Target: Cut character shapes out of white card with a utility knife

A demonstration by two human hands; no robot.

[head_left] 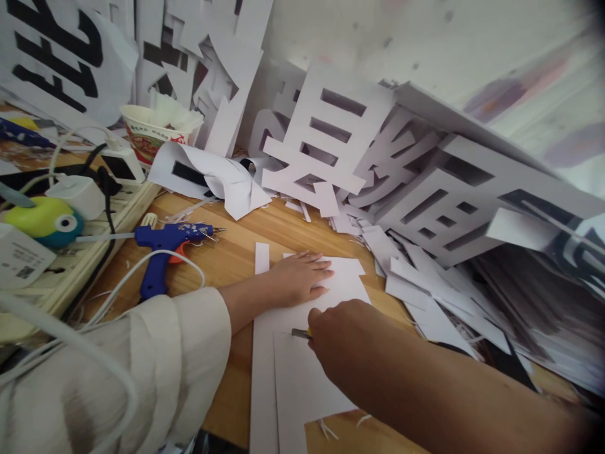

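My left hand (pixel 302 277) lies flat with its fingers stretched out on a white foam board sheet (pixel 326 378), pressing on its far part. In my right hand (pixel 338 334) is a utility knife (pixel 301 333), its blade pointing left, over or touching the board; I cannot tell which. The fist hides most of the yellow handle. A long straight cut line runs down the board's left side, below the blade. A narrow white strip (pixel 261 257) lies by the board's far left corner.
A blue hot glue gun (pixel 163 243) with a white cord lies left. Beyond it is a power strip (pixel 118 221) with plugs. A paper noodle bowl (pixel 146 135) and cut-out white characters (pixel 326 132) stand at the back. White offcuts (pixel 425 296) pile up at right.
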